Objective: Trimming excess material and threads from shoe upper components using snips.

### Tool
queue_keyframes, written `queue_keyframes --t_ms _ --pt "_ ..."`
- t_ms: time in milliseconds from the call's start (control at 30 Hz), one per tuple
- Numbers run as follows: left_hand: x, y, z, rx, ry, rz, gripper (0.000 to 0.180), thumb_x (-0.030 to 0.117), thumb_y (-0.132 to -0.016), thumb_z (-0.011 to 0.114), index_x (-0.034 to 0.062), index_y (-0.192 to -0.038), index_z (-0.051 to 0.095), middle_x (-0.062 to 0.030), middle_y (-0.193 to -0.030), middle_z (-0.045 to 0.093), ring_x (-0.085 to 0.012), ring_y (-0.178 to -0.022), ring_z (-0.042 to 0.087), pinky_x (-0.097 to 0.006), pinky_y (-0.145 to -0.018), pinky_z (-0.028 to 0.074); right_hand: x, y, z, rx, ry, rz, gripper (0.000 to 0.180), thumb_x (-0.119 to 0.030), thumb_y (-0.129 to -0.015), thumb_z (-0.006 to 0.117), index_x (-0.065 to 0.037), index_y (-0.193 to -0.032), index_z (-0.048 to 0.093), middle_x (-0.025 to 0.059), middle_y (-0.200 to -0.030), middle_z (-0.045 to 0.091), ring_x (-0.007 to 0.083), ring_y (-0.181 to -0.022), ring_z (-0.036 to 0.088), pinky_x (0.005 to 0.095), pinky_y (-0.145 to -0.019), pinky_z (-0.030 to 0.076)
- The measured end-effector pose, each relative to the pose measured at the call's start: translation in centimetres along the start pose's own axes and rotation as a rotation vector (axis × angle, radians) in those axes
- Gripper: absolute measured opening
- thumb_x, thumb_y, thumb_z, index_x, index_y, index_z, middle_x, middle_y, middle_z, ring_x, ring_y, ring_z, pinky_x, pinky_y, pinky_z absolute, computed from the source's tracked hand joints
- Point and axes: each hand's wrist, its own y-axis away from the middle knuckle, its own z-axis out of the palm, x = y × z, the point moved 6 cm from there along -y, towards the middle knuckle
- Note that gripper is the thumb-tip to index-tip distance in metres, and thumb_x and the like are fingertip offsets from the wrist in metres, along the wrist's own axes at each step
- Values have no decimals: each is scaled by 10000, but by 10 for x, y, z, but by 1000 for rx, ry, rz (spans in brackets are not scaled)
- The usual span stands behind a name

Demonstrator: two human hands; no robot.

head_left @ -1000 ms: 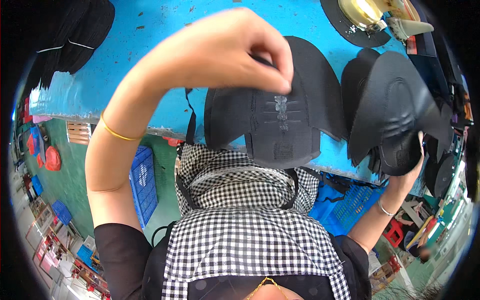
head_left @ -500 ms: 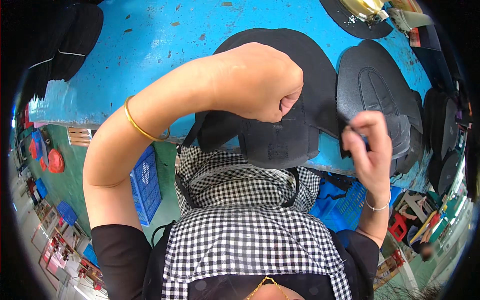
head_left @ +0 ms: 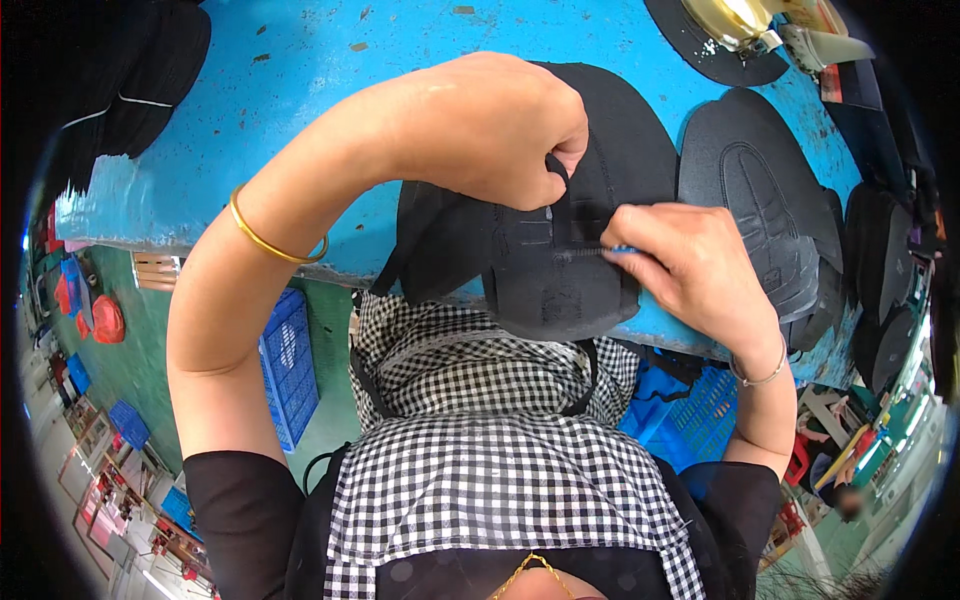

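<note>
A black padded fabric piece [head_left: 640, 140] with stitched seams lies on the blue table, its lower end over the near edge. My left hand [head_left: 500, 125] bends over its middle, thumb and fingers closed on a narrow black strap [head_left: 562, 215] that is drawn up from the piece. To the right, my right hand [head_left: 690, 260] is closed around a small, thin tool [head_left: 622, 249] with a blue part, lying close over the piece. The fingers hide most of that tool, so its kind cannot be made out. More black fabric [head_left: 440, 245] lies under my left wrist.
At the right rest more black padded pieces [head_left: 735, 160], stacked and overlapping. A tied black bundle [head_left: 150, 75] sits at the far left. Machine parts [head_left: 735, 20] stand at the top right. Blue crates [head_left: 290, 370] are below the table edge.
My right hand has moved left from beside the stack onto the black piece. My left hand has risen slightly, and the strap in its fingers now shows.
</note>
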Motion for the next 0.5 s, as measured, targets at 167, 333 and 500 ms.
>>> queue_keyframes --t_ms 167,333,500 --pt "1 0 2 9 -40 14 119 129 -729 670 19 -770 651 -135 -659 596 -334 -699 602 -417 -666 482 -2 -10 -4 119 213 128 167 -99 -815 667 -104 -925 542 68 -749 620 274 -692 646 375 -554 474" --pt "-1 4 1 4 -2 12 113 113 -743 651 7 -767 619 -154 -655 573 -349 -690 583 -424 -650 463 4 -7 -14 141 134 207 180 -243 -880 655 -105 -934 553 70 -681 604 269 -665 649 387 -545 479" --pt "0 2 2 -11 44 33 106 94 -761 632 -1 -801 607 -174 -677 571 -369 -687 568 -428 -646 458 9 -17 -10 168 229 158 241 -309 -885 655 -94 -957 571 80 -673 611 273 -663 652 391 -563 483"
